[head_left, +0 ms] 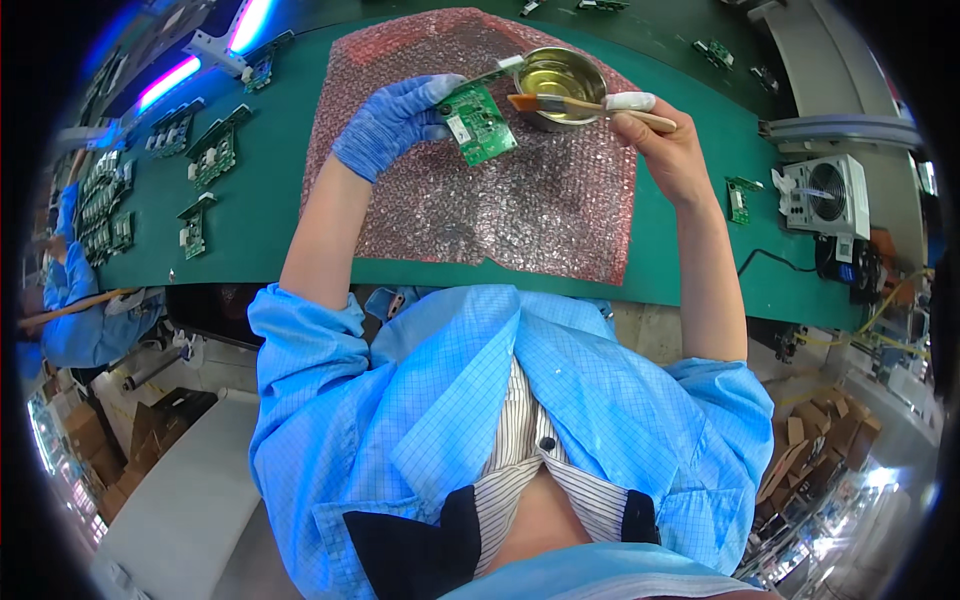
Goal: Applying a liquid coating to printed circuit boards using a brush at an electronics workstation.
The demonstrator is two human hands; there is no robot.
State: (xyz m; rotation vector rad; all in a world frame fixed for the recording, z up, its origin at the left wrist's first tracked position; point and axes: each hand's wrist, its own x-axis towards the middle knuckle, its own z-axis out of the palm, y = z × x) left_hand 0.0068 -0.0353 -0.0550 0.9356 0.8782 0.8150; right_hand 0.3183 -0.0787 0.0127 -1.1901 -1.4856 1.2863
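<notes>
My left hand (393,122), in a blue knitted glove, grips a green circuit board (484,133) by its left edge and holds it tilted over the bubble wrap. Between the bare thumb and fingers of my right hand (664,142) is a wooden-handled brush (570,103), a white cover on one fingertip. The brush's brown bristles point left, just to the right of the board and apart from it. Behind the brush stands a round metal bowl (562,72) with a clear yellowish liquid in it; the brush crosses in front of its near side.
Reddish bubble wrap (440,215) covers the middle of the green table (270,230). Several circuit boards (212,150) lie at the left, and another board (738,200) at the right beside a white fan unit (828,195). A co-worker's blue sleeve (75,280) shows at far left.
</notes>
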